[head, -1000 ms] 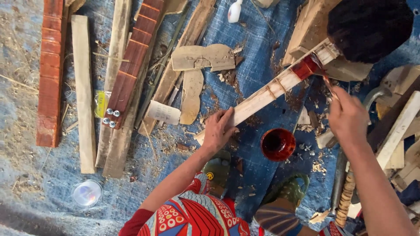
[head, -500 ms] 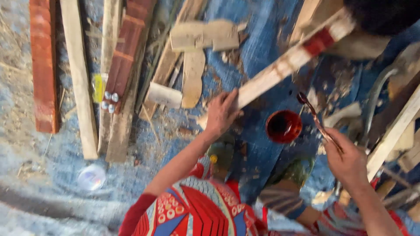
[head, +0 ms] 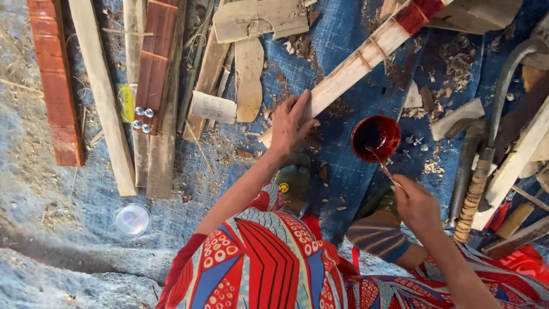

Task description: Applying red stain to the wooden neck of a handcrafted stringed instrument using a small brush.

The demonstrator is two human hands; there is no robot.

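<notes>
The left hand [head: 290, 123] presses flat, fingers spread, on the pale wooden slat's [head: 366, 57] lower end. Just right, the right hand [head: 416, 203] pinches what looks like a thin brush [head: 384, 167], dipped into the red paint cup [head: 376, 138].

Pale wooden slat [head: 354, 68] lying diagonal, red-painted end, brush [head: 384, 167] dipped in red paint cup [head: 375, 138]
</notes>
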